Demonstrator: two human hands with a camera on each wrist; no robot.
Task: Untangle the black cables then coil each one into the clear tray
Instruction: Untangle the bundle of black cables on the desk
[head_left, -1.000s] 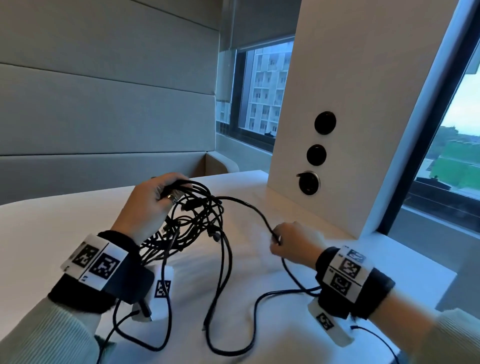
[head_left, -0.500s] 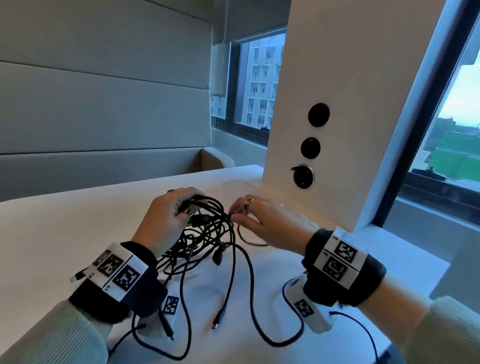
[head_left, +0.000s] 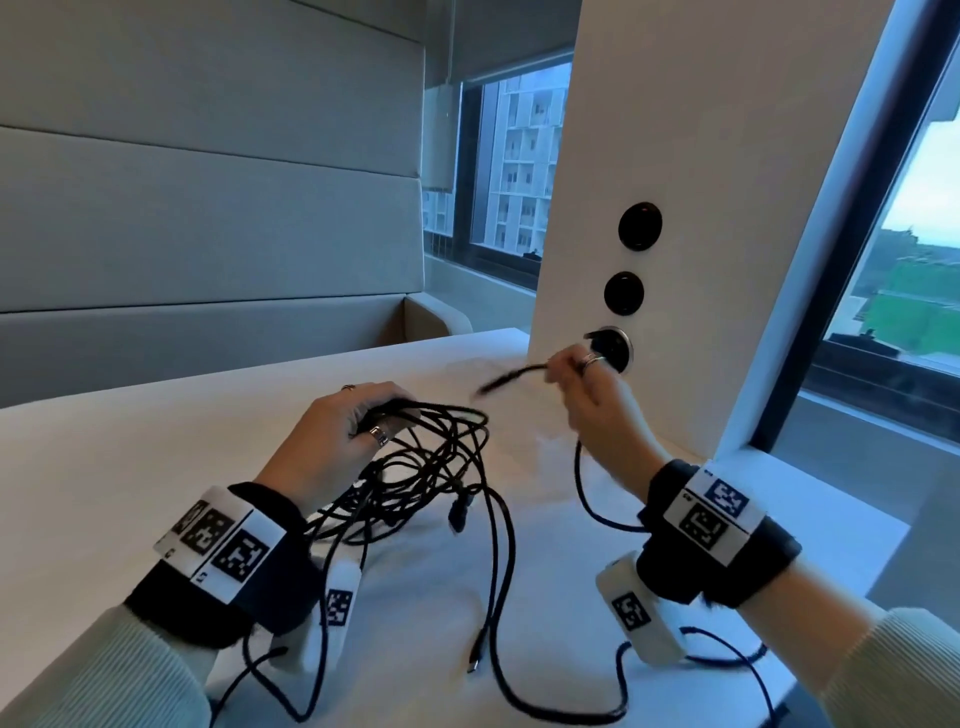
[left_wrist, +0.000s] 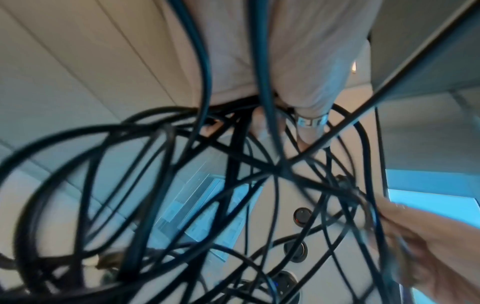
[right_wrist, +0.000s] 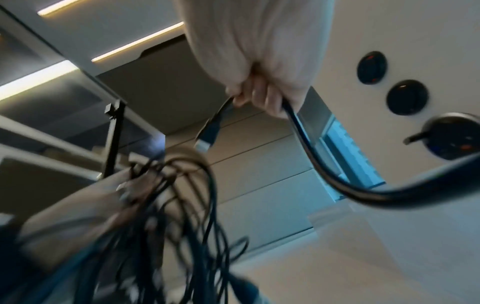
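Note:
A tangle of black cables (head_left: 421, 467) hangs above the white table (head_left: 104, 467), and my left hand (head_left: 343, 436) grips its top, fingers curled round several strands (left_wrist: 233, 131). My right hand (head_left: 582, 384) is raised to the right of the tangle and pinches one black cable near its end. That cable's plug (right_wrist: 207, 133) sticks out to the left of the fingers (right_wrist: 257, 96), free of the bundle; its other length (head_left: 587, 499) drops under my right wrist. Loose ends trail on the table near me (head_left: 478, 654). No clear tray shows in any view.
A white pillar (head_left: 701, 156) with three round black sockets (head_left: 623, 293) stands just behind my right hand. Windows lie right and behind it. A grey padded wall (head_left: 208, 208) runs along the table's far left side.
My right hand left the tangle, where it was picking half a second ago, and rose to the right with one cable end pulled free. The left hand kept its grip on the bundle.

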